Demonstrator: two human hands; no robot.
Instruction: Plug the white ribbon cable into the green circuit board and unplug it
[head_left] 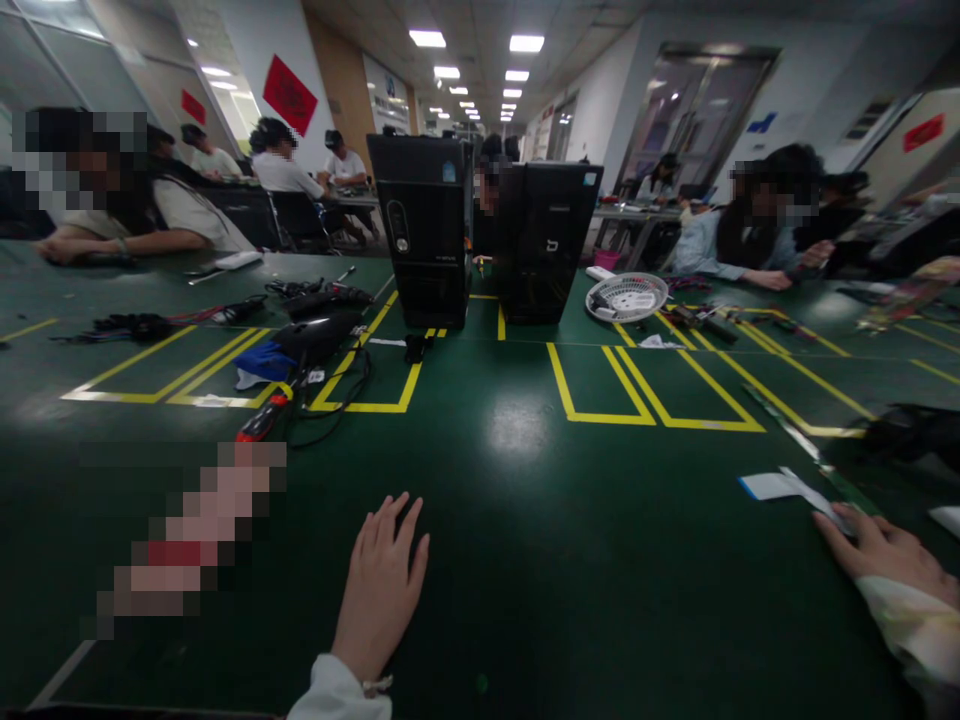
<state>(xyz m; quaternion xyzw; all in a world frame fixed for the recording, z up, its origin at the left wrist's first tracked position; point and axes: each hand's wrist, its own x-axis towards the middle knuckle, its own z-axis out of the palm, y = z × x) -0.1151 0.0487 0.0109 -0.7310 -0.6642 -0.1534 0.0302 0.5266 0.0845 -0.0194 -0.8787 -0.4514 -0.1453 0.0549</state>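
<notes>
My left hand (382,575) lies palm down on the green table, fingers stretched out and a little apart, with nothing in it. At the right edge my right hand (892,555) has its fingertips closed on a white flat ribbon cable (772,487). This cable is folded over and has a blue end pointing left; its other end is hidden under the fingers. A red-and-black handle (261,420), like a screwdriver's, lies beyond my left hand to the left. Its near end runs into a pixelated patch.
Two black computer towers (427,235) (551,240) stand at the middle of the table (525,560). A white basket (628,297) sits to their right. Yellow tape (607,418) marks boxes. Black cables and a blue cloth (264,362) lie left. Other people sit across and behind.
</notes>
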